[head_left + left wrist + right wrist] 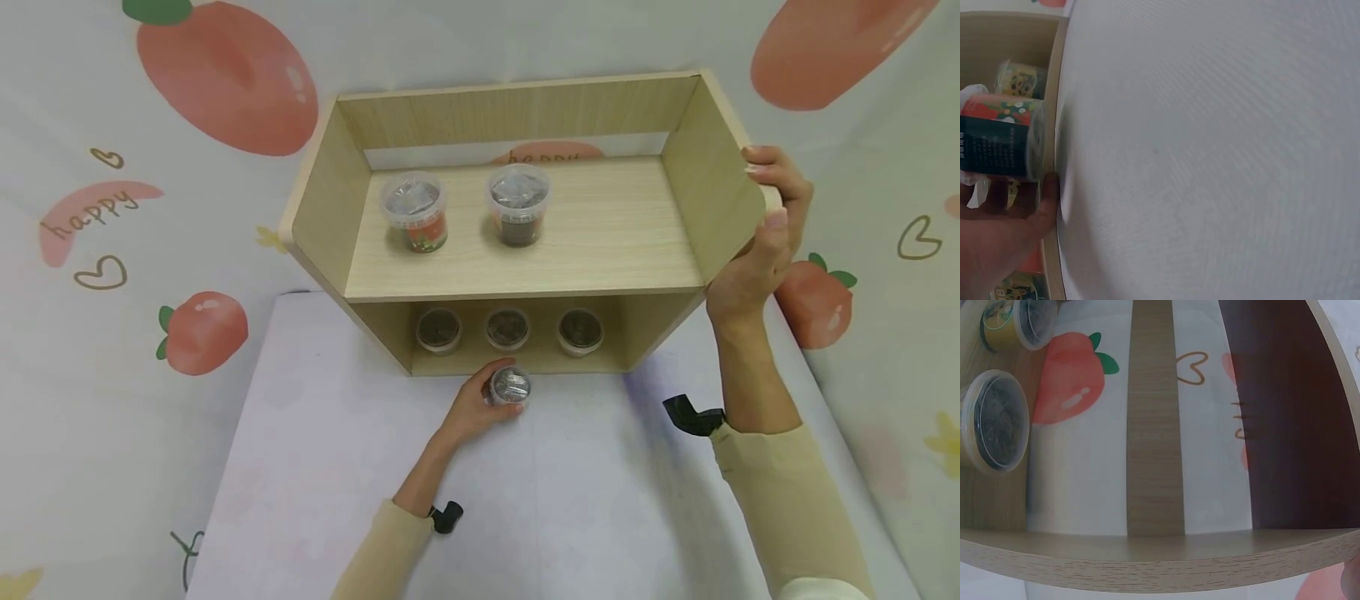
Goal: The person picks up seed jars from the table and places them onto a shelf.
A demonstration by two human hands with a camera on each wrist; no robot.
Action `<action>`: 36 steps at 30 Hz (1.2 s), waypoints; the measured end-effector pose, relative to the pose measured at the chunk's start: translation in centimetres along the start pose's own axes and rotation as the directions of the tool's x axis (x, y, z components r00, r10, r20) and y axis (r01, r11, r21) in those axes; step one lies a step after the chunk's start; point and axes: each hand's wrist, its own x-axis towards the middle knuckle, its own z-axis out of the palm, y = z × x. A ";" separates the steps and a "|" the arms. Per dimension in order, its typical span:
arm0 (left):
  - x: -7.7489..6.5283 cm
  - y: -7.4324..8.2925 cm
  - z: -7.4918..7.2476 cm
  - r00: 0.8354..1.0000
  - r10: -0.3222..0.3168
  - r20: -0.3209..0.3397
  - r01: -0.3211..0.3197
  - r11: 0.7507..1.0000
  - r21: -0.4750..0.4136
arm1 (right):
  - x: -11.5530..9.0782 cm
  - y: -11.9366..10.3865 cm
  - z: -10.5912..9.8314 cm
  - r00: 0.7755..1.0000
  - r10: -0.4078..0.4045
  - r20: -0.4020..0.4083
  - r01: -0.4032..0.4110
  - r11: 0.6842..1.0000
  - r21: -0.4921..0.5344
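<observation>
A small round tub [512, 385] with a clear lid is held in my left hand [471, 408], thumb on the near side and fingers round the far side. It is right at the front edge of the lower shelf, before the middle tub [507, 327] there. In the left wrist view the held tub [1000, 140] shows a red and dark green label, and my left hand [1004, 234] reaches around it. My right hand [761, 225] grips the front edge of the right side panel [723, 179] of the light wooden shelf unit. Only a fingertip [1352, 580] shows in the right wrist view.
On the upper shelf [600, 225] stand a red-labelled tub [426, 229] and a darker one [519, 227]. A left tub [438, 329] and a right tub [581, 331] flank the middle one below. The unit stands on a white table [570, 500] against a fruit-print backdrop [112, 350].
</observation>
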 end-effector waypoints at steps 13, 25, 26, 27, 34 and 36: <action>-0.9 3.0 -0.7 0.996 0.009 0.093 0.001 0.994 -0.106 | 0.0 0.0 -0.1 1.000 -0.019 -0.008 0.020 1.000 0.022; -1.5 5.8 -1.1 0.994 0.030 0.106 -0.022 0.997 -0.078 | 0.1 0.4 -0.2 1.000 -0.019 -0.001 0.019 0.999 0.040; -1.6 6.0 -1.1 0.994 0.039 0.107 -0.030 0.996 -0.079 | 0.1 0.4 -0.2 1.000 -0.018 0.001 0.018 0.999 0.040; -1.6 6.2 -1.2 0.993 0.049 0.110 -0.040 0.996 -0.082 | 0.1 0.4 -0.2 1.000 -0.016 0.003 0.016 0.999 0.039; -1.5 7.4 -1.3 0.987 0.118 0.108 -0.108 0.989 -0.098 | 0.1 0.4 -0.1 1.000 -0.018 0.008 0.018 0.999 0.033; -1.6 7.8 -1.3 0.987 0.122 0.102 -0.111 0.988 -0.107 | 0.1 0.4 -0.1 1.000 -0.018 0.009 0.018 0.999 0.029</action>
